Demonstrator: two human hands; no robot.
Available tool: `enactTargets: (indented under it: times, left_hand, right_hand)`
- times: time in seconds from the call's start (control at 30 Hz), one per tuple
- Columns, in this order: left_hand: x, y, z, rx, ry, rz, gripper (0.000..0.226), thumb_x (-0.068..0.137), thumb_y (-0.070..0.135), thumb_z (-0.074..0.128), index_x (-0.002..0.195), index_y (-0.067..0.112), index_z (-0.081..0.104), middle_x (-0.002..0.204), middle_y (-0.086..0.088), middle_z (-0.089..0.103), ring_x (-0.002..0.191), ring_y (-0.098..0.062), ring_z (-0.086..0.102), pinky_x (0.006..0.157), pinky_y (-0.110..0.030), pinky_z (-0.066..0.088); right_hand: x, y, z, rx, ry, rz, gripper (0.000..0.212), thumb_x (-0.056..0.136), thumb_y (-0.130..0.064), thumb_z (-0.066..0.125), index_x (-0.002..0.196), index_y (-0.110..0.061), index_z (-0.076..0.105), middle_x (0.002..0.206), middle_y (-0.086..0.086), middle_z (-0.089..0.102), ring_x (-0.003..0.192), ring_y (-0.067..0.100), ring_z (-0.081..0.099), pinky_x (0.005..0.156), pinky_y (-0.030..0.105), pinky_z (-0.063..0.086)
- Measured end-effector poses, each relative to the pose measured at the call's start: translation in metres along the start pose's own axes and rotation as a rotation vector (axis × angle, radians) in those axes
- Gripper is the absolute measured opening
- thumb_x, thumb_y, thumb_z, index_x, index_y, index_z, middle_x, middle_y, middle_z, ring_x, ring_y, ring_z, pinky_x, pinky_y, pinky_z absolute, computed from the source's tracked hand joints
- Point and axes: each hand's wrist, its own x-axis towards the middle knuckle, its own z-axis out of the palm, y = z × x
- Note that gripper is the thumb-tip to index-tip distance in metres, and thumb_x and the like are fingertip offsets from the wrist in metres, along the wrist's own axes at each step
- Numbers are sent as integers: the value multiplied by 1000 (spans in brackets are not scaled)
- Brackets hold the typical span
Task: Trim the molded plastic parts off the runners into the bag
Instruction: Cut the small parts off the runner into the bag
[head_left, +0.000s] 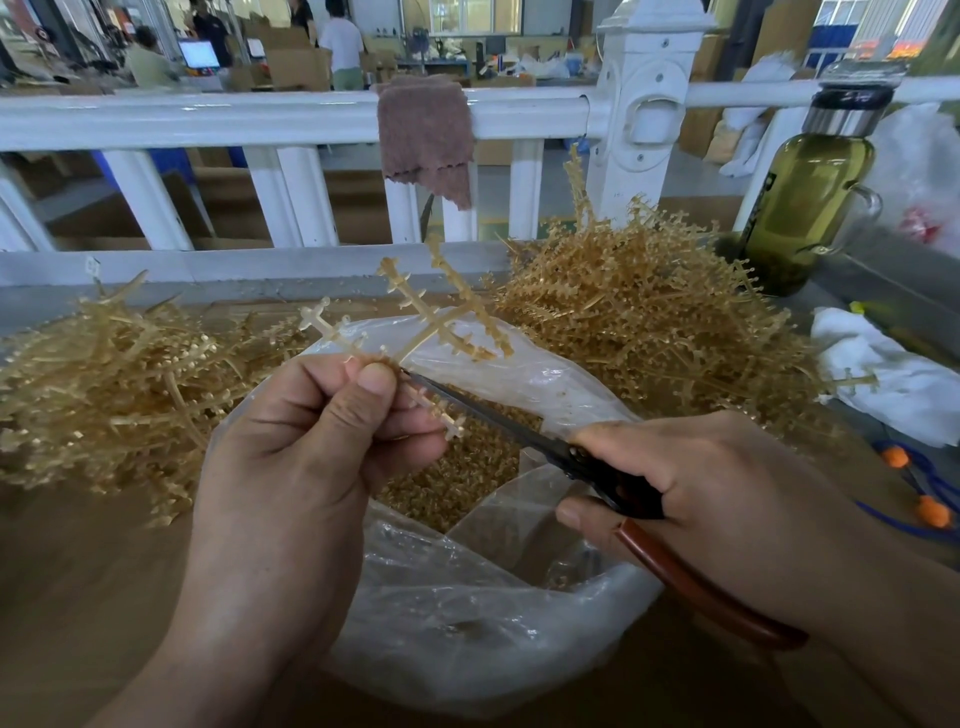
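Runner (434, 325) is pinched in my left hand (311, 441) over the bag (467, 623) at the tabletop's near edge, cutters (498, 423) gripped in my right hand (701, 478): many parts (462, 483) bagged, a large pile (649, 322) apparently left.

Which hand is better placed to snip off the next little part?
The right hand: it grips the scissors, whose blades reach the runner. The left hand pinches that runner over the bag, so it only steadies.
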Motion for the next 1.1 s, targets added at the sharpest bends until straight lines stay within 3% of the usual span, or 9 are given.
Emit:
enactTargets:
  times: [0.17,0.63,0.8,1.1]
  left_hand:
    - [1,-1,0,3,2,-2,12,82,31,69,71,28,70,76,-2,71,72,-17,72,65,-26,59]
    - [2,-2,0,12,-6,-16,13,82,30,68,70,27,71,76,-1,70,72,-17,72,65,-27,59]
    - [1,-1,1,14,-9,-22,16,83,28,66,69,27,72,74,0,70,70,-15,72,64,-26,59]
    - [1,0,2,17,-4,-30,13,81,27,67,68,27,71,74,-2,70,69,-17,71,64,-27,59]
  right_hand:
    - [1,0,0,12,9,-17,27,89,-58,53,75,-34,50,58,-19,46,55,-2,51,50,12,34]
    - [1,-2,-1,-33,-4,-12,23,90,-57,52,77,-40,42,57,-19,42,52,-1,48,49,15,35]
    - [0,-1,-1,-38,-7,1,27,89,-60,47,77,-37,49,58,-19,46,53,0,50,47,16,33]
    - [0,2,4,4,-6,-7,36,87,-67,44,82,-34,56,61,-17,51,58,6,54,51,24,42]
